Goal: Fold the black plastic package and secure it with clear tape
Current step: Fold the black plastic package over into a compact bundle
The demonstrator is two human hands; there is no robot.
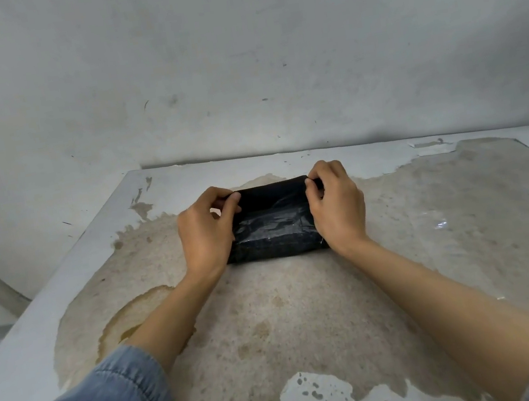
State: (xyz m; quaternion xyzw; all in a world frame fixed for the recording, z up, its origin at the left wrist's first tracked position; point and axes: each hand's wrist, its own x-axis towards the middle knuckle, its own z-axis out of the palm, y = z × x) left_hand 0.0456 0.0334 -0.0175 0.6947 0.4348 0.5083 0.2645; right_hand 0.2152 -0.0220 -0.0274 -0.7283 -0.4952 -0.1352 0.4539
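Note:
A black plastic package [273, 230] lies flat on the worn table [309, 314], near its far edge. It is a compact block with shiny clear tape across its near part. A loose black flap stands up along its far side. My left hand [204, 232] pinches the flap's left corner between thumb and fingers. My right hand [335, 204] pinches the right corner the same way. Both palms press against the package's short ends. No tape roll is in view.
The table has peeling white paint and a brown stained patch; its left edge [58, 264] runs diagonally, with a drop beyond it. A grey wall [235, 66] rises right behind the table. A small scrap of clear film [441, 225] lies to the right.

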